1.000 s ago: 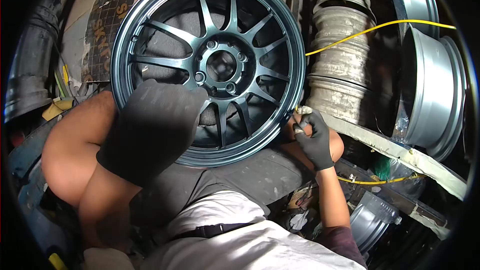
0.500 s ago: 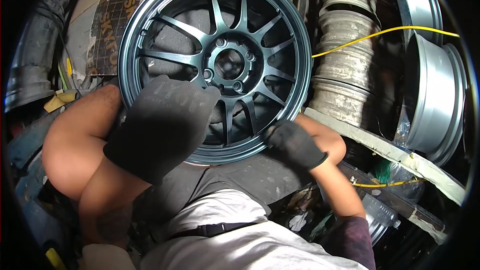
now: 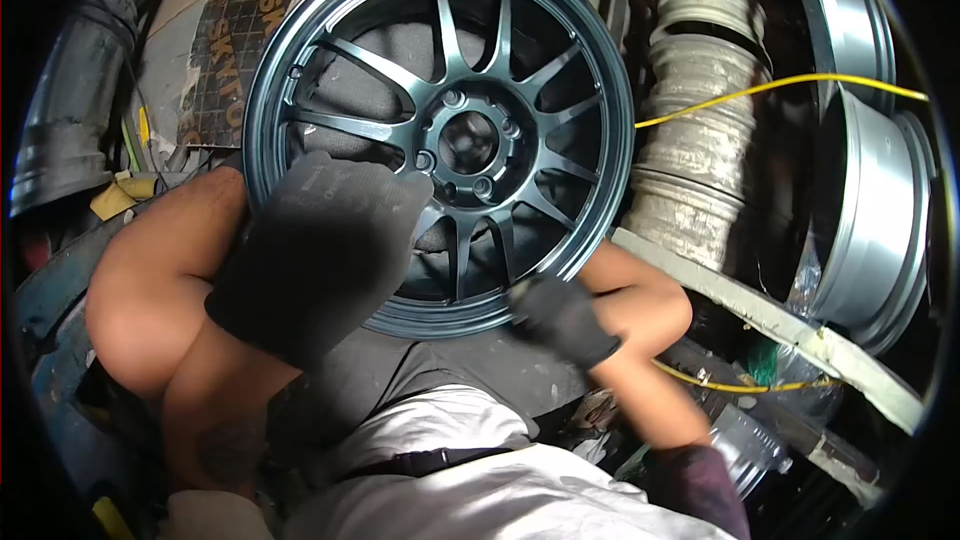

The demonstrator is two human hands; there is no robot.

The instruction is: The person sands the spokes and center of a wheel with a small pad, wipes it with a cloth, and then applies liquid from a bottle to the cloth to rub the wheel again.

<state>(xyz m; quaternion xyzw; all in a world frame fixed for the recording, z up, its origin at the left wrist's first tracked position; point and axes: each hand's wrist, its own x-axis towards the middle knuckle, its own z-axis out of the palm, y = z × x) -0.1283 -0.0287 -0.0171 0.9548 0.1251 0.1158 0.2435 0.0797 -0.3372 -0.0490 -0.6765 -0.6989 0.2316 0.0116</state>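
A dark blue-green multi-spoke alloy wheel (image 3: 457,285) rests over my lap, its face turned up to me. My left hand (image 3: 325,250), in a dark grey knit glove, is closed over the spokes at the lower left of the wheel; its fingertips are hidden under the hand. At the lower right outer lip is my gloved right hand (image 3: 558,318), closed and blurred by motion. Whatever its fingers press on the lip cannot be made out. Beneath the wheel, grey cloth or padding (image 3: 375,65) shows through the spoke gaps.
Several worn whitish wheel barrels (image 3: 700,130) are stacked at the right, a yellow cable (image 3: 770,87) crossing them. Silver wheels (image 3: 875,205) stand farther right behind a pale beam (image 3: 780,315). At the left lie a printed board (image 3: 225,60) and a dark cylindrical part (image 3: 65,120).
My right hand has slid left and slightly down along the wheel's lower lip. My left hand keeps its place on the spokes. The whole view has shifted slightly.
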